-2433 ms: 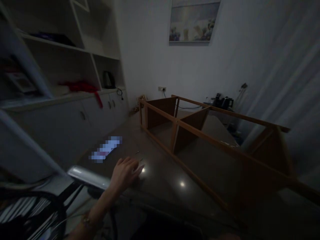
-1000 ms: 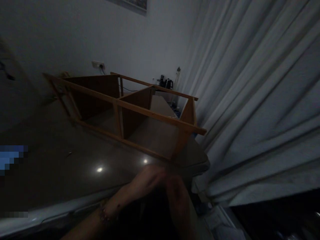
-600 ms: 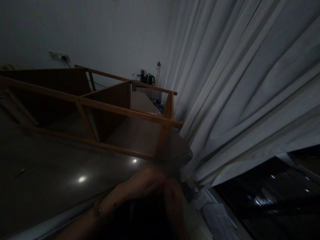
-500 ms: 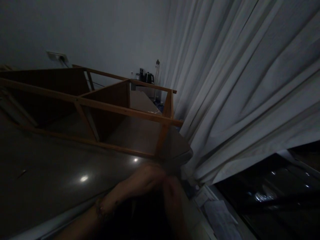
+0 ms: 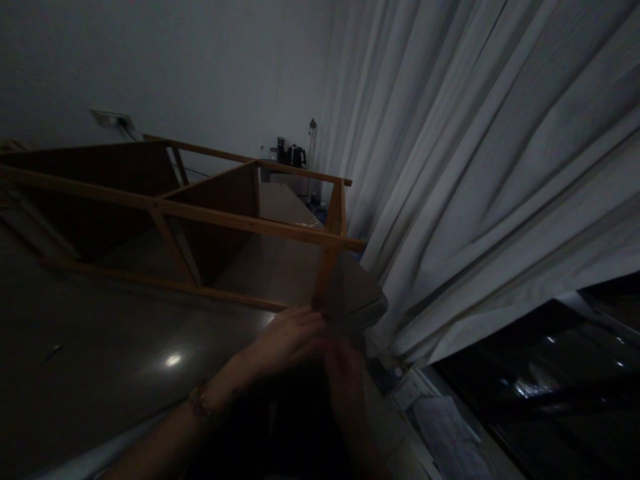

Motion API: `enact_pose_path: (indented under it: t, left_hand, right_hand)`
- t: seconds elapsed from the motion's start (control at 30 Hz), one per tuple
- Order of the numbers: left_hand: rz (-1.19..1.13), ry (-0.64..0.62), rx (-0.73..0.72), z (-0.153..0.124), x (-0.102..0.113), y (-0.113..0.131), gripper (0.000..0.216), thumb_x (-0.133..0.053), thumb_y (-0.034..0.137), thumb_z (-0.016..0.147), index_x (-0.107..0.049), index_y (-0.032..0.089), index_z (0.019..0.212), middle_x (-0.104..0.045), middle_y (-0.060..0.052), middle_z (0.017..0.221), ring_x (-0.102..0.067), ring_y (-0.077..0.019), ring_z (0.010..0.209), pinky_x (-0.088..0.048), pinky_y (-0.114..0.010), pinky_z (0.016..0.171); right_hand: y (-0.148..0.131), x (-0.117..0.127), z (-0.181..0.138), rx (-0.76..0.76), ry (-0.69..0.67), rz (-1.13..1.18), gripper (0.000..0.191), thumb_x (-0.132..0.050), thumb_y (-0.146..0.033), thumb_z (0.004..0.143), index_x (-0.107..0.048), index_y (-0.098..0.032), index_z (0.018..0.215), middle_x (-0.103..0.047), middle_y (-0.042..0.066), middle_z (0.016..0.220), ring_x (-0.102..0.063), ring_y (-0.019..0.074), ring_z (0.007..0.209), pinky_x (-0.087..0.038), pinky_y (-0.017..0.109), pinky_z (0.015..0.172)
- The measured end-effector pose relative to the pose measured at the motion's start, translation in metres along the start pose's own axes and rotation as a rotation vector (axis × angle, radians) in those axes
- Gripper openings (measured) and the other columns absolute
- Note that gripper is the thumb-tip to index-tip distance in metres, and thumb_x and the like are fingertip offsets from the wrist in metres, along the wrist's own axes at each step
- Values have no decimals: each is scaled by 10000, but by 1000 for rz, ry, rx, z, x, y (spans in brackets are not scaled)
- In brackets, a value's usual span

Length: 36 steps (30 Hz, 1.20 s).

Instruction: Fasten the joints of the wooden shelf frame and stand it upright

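Observation:
A wooden shelf unit (image 5: 245, 220) lies on its side on a glossy dark table (image 5: 115, 327). My left hand (image 5: 295, 337), with a bracelet (image 5: 201, 403) at the wrist, is by the near lower corner of this unit. Its fingers are curled, and their tips meet those of my right hand (image 5: 345, 370). The right hand is closed too, in a pinch just beyond the table's near edge. Dim light and blur hide whatever may be between the fingers. I cannot tell whether the left hand touches the wood.
A small thin item (image 5: 53, 352) lies on the table at left. White curtains (image 5: 425, 167) hang along the right side. A black kettle (image 5: 297, 156) stands at the back by the wall, and a socket with a plug (image 5: 113, 121) is at left. Papers (image 5: 443, 427) lie low at right.
Both hands have risen a little, and the left hand is now closer to the shelf unit's near corner. The shelf unit stays in place while the view shifts slightly.

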<state>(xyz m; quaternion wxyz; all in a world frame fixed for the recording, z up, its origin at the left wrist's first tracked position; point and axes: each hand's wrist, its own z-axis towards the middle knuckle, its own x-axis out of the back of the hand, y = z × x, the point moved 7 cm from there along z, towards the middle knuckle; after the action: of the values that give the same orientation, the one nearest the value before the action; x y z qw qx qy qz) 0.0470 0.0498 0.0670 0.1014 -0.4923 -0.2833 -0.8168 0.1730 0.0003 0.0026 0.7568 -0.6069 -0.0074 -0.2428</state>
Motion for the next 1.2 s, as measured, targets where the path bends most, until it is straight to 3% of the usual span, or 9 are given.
enact_pose_path:
  t: [0.13, 0.23, 0.3, 0.37, 0.5, 0.6, 0.73, 0.9, 1.2]
  left_hand:
    - [136, -8, 156, -4, 27, -29, 516, -237, 503, 1056, -633, 215, 895, -701, -33, 873, -635, -206, 852, -404, -318, 735]
    - [238, -62, 334, -5, 46, -64, 600, -331, 721, 951, -611, 212, 800, -678, -24, 782, -624, -209, 727, -344, -308, 620]
    - [285, -6, 334, 1, 61, -76, 634, -432, 815, 847, -600, 204, 838, -684, -35, 845, -632, -222, 776, -366, -307, 649]
    - [262, 18, 244, 13, 67, -78, 649, -504, 831, 794, -601, 200, 907, -688, -37, 926, -641, -220, 857, -402, -301, 713]
    - [301, -66, 9, 41, 57, -68, 576, -491, 748, 872, -626, 190, 911, -699, -35, 927, -645, -197, 869, -412, -288, 747]
    - [362, -107, -83, 57, 46, -65, 553, -447, 680, 937, -660, 183, 822, -706, -56, 857, -649, -208, 817, -397, -309, 720]
    - [379, -84, -134, 64, 33, -66, 554, -502, 670, 919, -658, 168, 744, -690, -75, 760, -651, -222, 781, -386, -318, 684]
    - [346, -28, -162, 64, 19, -67, 518, -524, 630, 930, -665, 162, 760, -708, -78, 793, -655, -215, 757, -396, -324, 675]
    - [251, 21, -110, 62, 9, -76, 508, -453, 588, 978, -693, 160, 843, -701, -64, 795, -653, -198, 753, -430, -302, 701]
  right_hand:
    - [-5, 2, 10, 161, 26, -264, 555, -390, -671, 973, -706, -238, 829, -675, 44, 820, -591, 208, 819, -381, 359, 813]
    - [-8, 2, 15, 263, 33, -540, 546, -316, -580, 1034, -709, -246, 855, -696, 44, 798, -593, 226, 846, -295, 399, 847]
    - [-11, -1, 19, 327, 30, -675, 508, -306, -510, 1058, -705, -254, 875, -710, 37, 778, -590, 230, 852, -258, 408, 844]
    - [-14, -6, 22, 379, 19, -768, 438, -347, -452, 1065, -699, -256, 893, -719, 31, 772, -587, 229, 859, -245, 406, 837]
    - [-16, -16, 30, 440, 23, -890, 311, -444, -366, 1049, -687, -254, 891, -727, 24, 782, -582, 231, 890, -252, 389, 831]
    - [-15, -21, 34, 457, -7, -914, 275, -479, -354, 1037, -678, -252, 875, -721, 25, 773, -580, 237, 895, -262, 378, 811]
    - [-9, -26, 37, 456, -76, -940, 237, -492, -346, 1032, -682, -252, 925, -739, 45, 839, -577, 258, 918, -273, 407, 821]
    - [-4, -29, 40, 441, -104, -942, 193, -500, -317, 1027, -687, -274, 1000, -752, 48, 905, -575, 273, 959, -275, 434, 839]
    - [-5, -28, 44, 411, -131, -893, 99, -591, -275, 979, -687, -296, 964, -741, 35, 843, -581, 283, 957, -275, 434, 843]
